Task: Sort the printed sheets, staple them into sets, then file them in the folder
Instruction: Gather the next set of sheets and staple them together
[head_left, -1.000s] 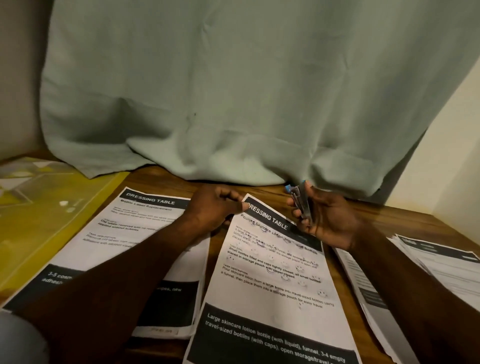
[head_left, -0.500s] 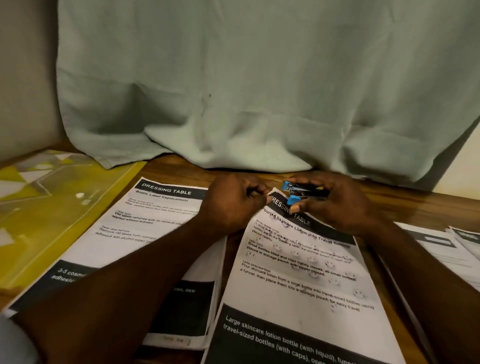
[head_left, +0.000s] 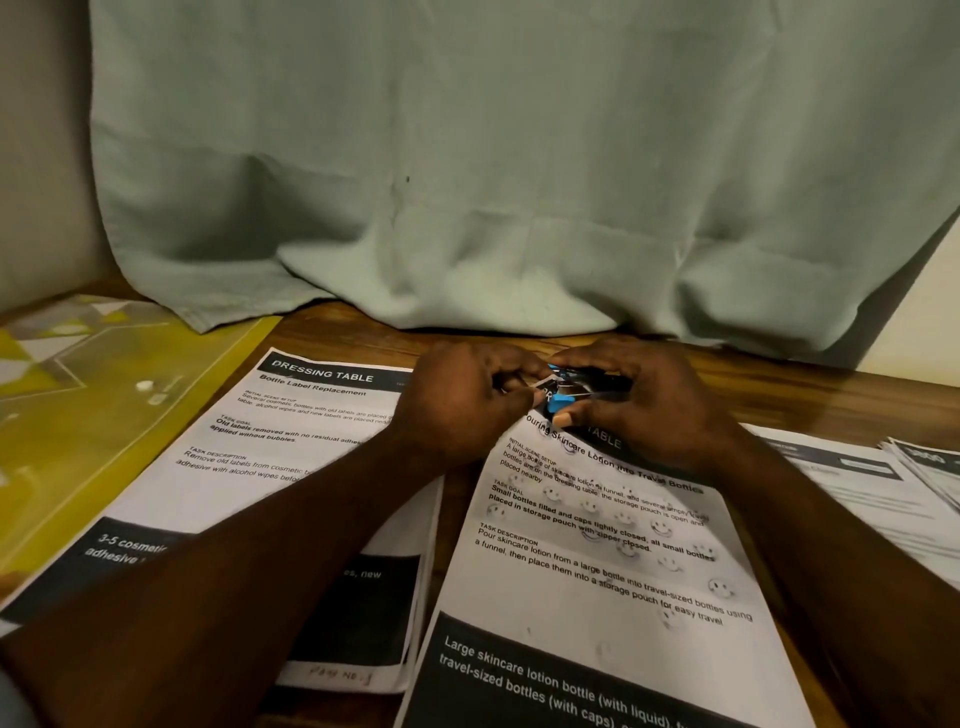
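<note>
Blue stapler (head_left: 562, 401) on centre sheets' (head_left: 597, 582) top corner; yellow folder (head_left: 104, 415) left.

A second ago your right hand (head_left: 649, 410) held the small blue-and-black stapler (head_left: 563, 397) upright in the air. Now it holds it flat over the top corner of the white printed sheets (head_left: 597, 571), and your left hand (head_left: 462, 400) has closed in beside it, pinching that corner.

A curtain (head_left: 519, 182) is hanging onto the table's (head_left: 810, 395) back, closing off the rear. Stacks (head_left: 291, 441) are lying left and right, a folder (head_left: 114, 415) farther left; bare wood is showing between them.
</note>
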